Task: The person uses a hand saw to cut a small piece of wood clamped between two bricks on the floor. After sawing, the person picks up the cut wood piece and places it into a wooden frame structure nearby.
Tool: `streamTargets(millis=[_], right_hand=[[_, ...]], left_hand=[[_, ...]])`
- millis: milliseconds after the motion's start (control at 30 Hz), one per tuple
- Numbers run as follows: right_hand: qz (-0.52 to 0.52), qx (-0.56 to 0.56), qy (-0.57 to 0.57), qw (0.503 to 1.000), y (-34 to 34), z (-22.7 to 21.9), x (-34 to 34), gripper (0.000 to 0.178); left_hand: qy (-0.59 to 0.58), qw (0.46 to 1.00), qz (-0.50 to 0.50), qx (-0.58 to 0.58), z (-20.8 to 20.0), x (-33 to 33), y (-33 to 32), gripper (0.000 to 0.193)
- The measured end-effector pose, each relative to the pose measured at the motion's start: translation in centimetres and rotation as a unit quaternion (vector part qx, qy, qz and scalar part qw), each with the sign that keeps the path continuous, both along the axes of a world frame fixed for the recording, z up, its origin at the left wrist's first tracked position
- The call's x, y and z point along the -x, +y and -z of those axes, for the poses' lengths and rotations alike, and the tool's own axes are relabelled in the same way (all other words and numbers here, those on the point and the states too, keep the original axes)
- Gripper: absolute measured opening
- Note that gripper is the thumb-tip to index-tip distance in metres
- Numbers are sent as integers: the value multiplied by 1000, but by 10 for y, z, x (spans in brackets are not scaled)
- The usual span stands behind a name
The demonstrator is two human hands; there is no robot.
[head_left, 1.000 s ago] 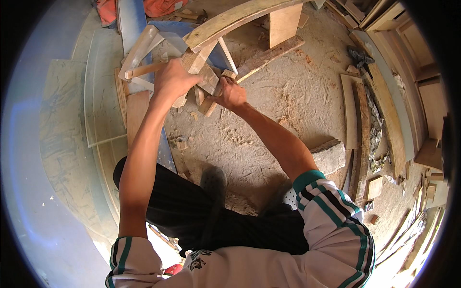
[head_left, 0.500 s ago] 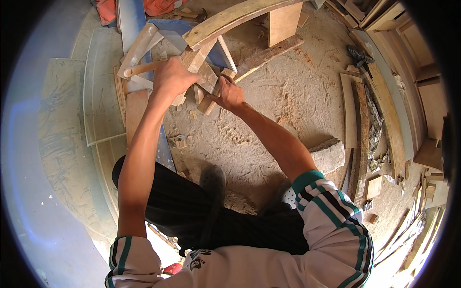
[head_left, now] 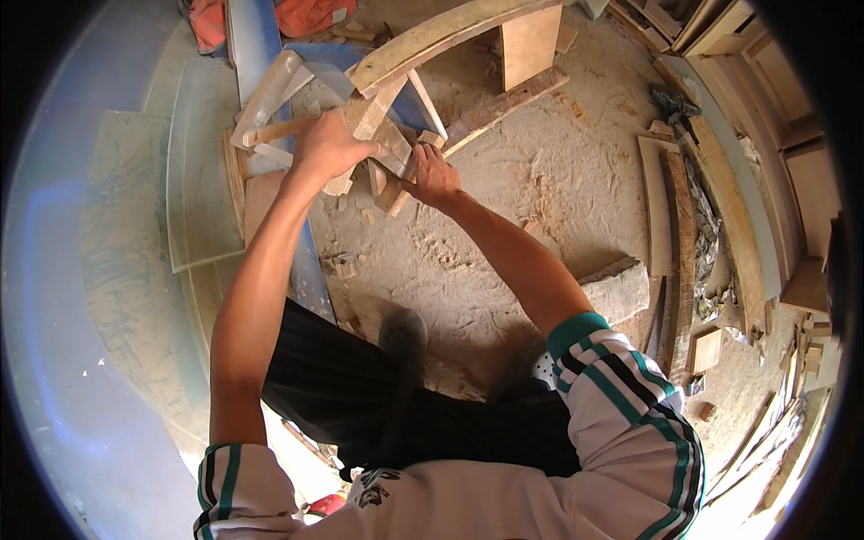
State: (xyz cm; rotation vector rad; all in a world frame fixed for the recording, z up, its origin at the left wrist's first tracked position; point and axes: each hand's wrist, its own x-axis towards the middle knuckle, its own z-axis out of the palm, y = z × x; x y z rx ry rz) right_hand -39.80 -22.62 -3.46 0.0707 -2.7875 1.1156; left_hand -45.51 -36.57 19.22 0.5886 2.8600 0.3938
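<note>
My left hand point(head_left: 331, 147) is closed around a narrow wooden bar point(head_left: 273, 132), whose end sticks out to the left beside an angled frame of pale strips point(head_left: 267, 97). Its thumb points right, toward a short wooden board point(head_left: 393, 147). My right hand point(head_left: 436, 176) grips the right end of that board, fingers bent over it and thumb low on the near side. Under and around the board lie more wood pieces, among them a small block point(head_left: 432, 139) just beyond my right fingers. What lies inside my left palm is hidden.
A curved wooden beam point(head_left: 441, 38) arches beyond my hands, with an upright panel point(head_left: 529, 49) under it. Glass-like sheets point(head_left: 200, 171) lie at the left. Boards point(head_left: 677, 261) and a stone-like block point(head_left: 618, 290) are on the right. Wood scraps point(head_left: 343, 265) dot the dusty floor.
Both hands keep their grip in almost the same place. The view has shifted slightly, and my left forearm leans a little differently.
</note>
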Motion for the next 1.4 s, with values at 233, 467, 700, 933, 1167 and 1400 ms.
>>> streamTargets(millis=[233, 467, 700, 933, 1167, 1400], right_hand=[[-1, -12, -16, 1000, 0, 3, 0, 85], [-7, 39, -38, 998, -2, -6, -8, 104], [5, 22, -51, 998, -2, -11, -9, 111], [-4, 15, -32, 999, -6, -11, -10, 113], [-30, -3, -17, 999, 3, -11, -9, 111], [178, 168, 22, 969, 29, 47, -3, 57]], left_hand=[[-25, 999, 18, -40, 4, 2, -5, 59], [-18, 1000, 10, 14, 7, 5, -2, 64], [-85, 995, 11, -55, -4, 7, -6, 76], [-173, 969, -37, -171, 4, 14, -25, 85], [-205, 940, -61, -264, 4, 1, -22, 85], [-221, 939, -23, -262, 11, 13, -29, 86]])
